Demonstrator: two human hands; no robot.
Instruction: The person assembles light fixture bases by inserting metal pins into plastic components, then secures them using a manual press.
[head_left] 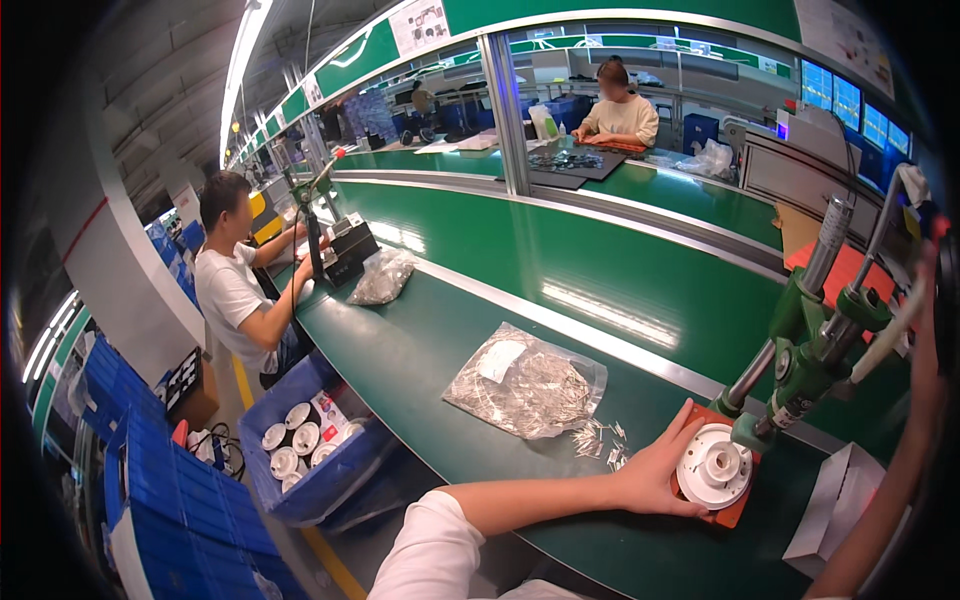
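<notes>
My left hand (655, 475) is closed around the rim of a white round plastic part (715, 466) with a raised ring in its middle. That part sits on an orange-brown base plate (736, 515) beneath the head of a green hand press (800, 375). At the right rim of the picture my raised right hand (932, 250) is at the end of the press lever and looks closed on it; its fingers are dim there. Next to my left hand lies a loose pile of small metal pins (600, 440), by a clear plastic bag (525, 385) full of similar pins.
An open white box (835, 505) stands right of the press. Below the bench's left edge, a blue bin (330, 490) holds several white round parts. Farther left, a co-worker (240, 285) sits at another press beside a bag (383, 277). Another person (620, 115) works across the bench.
</notes>
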